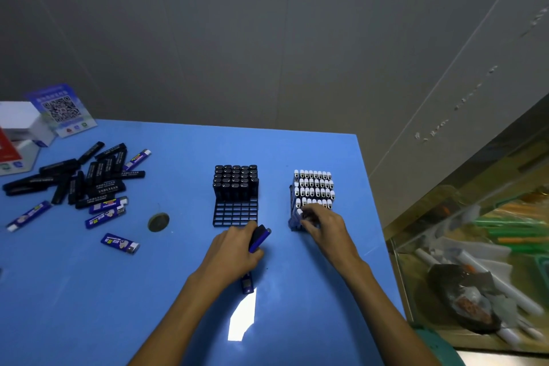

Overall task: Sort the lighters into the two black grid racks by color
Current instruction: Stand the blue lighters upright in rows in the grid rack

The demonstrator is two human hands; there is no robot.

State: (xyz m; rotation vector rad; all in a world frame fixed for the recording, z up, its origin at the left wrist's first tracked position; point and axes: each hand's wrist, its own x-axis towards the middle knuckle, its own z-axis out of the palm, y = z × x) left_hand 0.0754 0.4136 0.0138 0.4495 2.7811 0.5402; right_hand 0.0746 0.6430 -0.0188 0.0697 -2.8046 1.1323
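Observation:
Two black grid racks stand on the blue table. The left rack (235, 214) holds several black lighters (235, 181) in its far rows; its near rows show bare grid. The right rack (292, 218) is packed with blue lighters with white caps (314, 187). My left hand (234, 249) grips blue lighters (259, 237) just in front of the left rack; one end sticks out below my wrist. My right hand (322, 224) pinches a blue lighter (299, 213) at the near left corner of the right rack. A pile of loose black and blue lighters (89, 178) lies at the left.
A round dark disc (158, 221) lies between the pile and the left rack. A white box (20, 128) and a QR-code card (62, 110) stand at the far left corner. Past the table's right edge (375, 202) sits a glass-sided bin with clutter (475, 261).

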